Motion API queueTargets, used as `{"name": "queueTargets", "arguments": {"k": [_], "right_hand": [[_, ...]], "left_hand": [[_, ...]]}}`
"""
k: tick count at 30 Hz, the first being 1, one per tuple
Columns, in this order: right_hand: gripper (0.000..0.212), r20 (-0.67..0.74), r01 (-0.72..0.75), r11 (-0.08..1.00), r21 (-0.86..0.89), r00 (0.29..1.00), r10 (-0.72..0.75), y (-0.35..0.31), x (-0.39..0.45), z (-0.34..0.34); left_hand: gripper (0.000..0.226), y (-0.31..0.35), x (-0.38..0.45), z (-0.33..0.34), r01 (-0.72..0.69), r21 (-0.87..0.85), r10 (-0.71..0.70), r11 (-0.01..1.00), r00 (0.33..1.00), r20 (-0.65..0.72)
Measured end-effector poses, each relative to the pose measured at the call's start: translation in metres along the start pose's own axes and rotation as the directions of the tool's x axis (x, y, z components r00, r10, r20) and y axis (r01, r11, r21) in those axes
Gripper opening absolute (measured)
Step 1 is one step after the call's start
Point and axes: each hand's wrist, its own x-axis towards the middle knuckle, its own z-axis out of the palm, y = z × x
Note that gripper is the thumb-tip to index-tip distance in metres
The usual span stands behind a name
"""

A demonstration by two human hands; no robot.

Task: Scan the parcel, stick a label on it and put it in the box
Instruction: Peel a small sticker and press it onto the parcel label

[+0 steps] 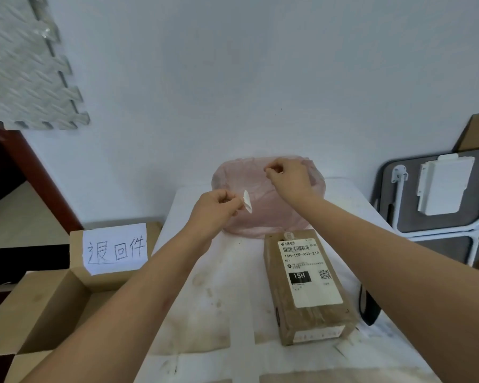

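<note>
1. We held both hands raised over the surface [233, 286], out in front of a pink bag [260, 214] at its far end.
2. Our left hand [213, 207] pinched a small white label [247, 201] between thumb and fingertips, the label curling up and away from the hand.
3. Our right hand [288, 176] was higher and further back, its fingertips pressed together on something too small to make out.
4. The parcel [307, 288] lay flat on the surface below our right arm, well apart from both hands, its printed slip with barcode facing up.
5. The box [47, 308] stood open just left of the surface, under our left forearm, with a handwritten paper sign [115, 248] on its far flap.
6. A black object [368, 308] lay just right of the parcel, partly hidden by our arm.
7. A folded table [437, 200] leaned against the wall on the right.
</note>
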Motion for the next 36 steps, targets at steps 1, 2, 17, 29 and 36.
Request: {"name": "queueTargets", "arguments": {"k": [1, 2, 17, 29, 36], "right_hand": [[0.020, 0.008, 0.023, 0.998, 0.056, 1.000, -0.023, -0.004, -0.006, 0.000], [0.020, 0.023, 0.039, 0.994, 0.102, 0.999, -0.041, -0.007, -0.012, 0.000], [0.029, 0.102, -0.090, 0.948, 0.305, 0.993, 0.061, 0.020, -0.127, -0.043], [0.016, 0.102, -0.275, 0.837, 0.473, 0.961, 0.258, 0.055, -0.175, -0.080], [0.009, 0.092, -0.318, 0.751, 0.578, 0.940, 0.327, 0.072, -0.183, -0.080]], "left_hand": [[0.013, 0.001, -0.003, 0.001, -0.016, 0.015, 0.016, 1.000, 1.000, 0.002], [0.013, 0.003, -0.007, 0.003, -0.036, 0.042, 0.036, 0.998, 0.999, 0.001], [0.022, 0.018, -0.083, 0.055, -0.423, 0.822, 0.600, 0.381, 0.790, 0.128], [0.011, 0.009, -0.114, 0.104, -0.592, 0.798, 0.745, 0.114, 0.582, 0.325], [0.017, 0.005, -0.112, 0.116, -0.632, 0.773, 0.740, 0.050, 0.543, 0.396]]}}
